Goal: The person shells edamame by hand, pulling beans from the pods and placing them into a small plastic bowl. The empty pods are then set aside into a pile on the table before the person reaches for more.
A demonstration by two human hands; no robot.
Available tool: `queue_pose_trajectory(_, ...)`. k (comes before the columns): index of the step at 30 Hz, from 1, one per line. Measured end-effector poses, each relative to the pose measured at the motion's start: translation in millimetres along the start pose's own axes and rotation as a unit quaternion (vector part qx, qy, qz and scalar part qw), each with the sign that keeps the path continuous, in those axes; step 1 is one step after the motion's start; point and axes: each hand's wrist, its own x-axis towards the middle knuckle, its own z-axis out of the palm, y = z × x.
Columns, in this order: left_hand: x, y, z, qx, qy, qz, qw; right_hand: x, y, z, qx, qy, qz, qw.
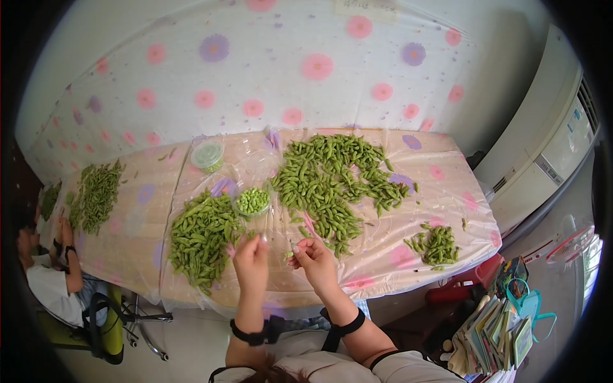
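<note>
My left hand (251, 255) is raised over the table's front, its fingers pinched together; whatever lies between them is too small to make out. Beside it, my right hand (314, 260) pinches a green bean pod (288, 255) between thumb and fingers. Just beyond my hands stands a clear plastic tub (267, 209) holding shelled green beans (252, 200). To the left of the tub is a heap of green pods (205, 239). A larger, spread-out pile of pods (332, 182) lies to the right.
A lidded tub (207, 156) stands farther back. A small pod pile (439, 245) lies at the right. At far left another person (54, 268) sits by more pods (97, 198). Books (488, 335) are stacked below the table's right side, near an air conditioner (543, 134).
</note>
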Motion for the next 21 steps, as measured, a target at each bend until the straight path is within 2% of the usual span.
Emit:
queue_pose_trajectory(1,15,1,-2,0.000,0.000,-0.001,1.000,-1,0,0,0.005,0.004,-0.001,1.000)
queue_pose_trajectory(3,49,4,-6,0.085,0.025,0.061,0.994,-2,0,1,-0.002,0.000,-0.005,1.000)
queue_pose_trajectory(5,69,-33,13,0.049,0.027,0.055,0.997,-2,-2,3,-0.009,-0.005,-0.012,1.000)
queue_pose_trajectory(7,76,-41,13,0.012,0.026,0.051,0.998,-4,-6,4,-0.025,-0.021,0.003,0.999)
queue_pose_trajectory(9,68,-42,6,0.208,0.051,0.176,0.961,-5,-9,3,-0.020,-0.015,-0.001,1.000)
queue_pose_trajectory(10,58,-29,0,0.207,0.049,0.179,0.961,-4,-9,2,-0.015,-0.008,-0.001,1.000)
queue_pose_trajectory(12,29,5,-10,0.008,-0.017,0.018,1.000,-1,-3,-2,-0.010,0.002,-0.005,1.000)
queue_pose_trajectory(15,2,9,-7,-0.037,-0.060,-0.043,0.997,-2,-1,-1,-0.007,0.005,-0.002,1.000)
queue_pose_trajectory(19,18,-3,-10,-0.010,-0.015,-0.070,0.997,-3,4,2,-0.022,-0.006,0.006,1.000)
queue_pose_trajectory(21,56,-4,-16,0.100,0.031,0.064,0.992,-4,3,3,-0.022,-0.009,0.003,1.000)
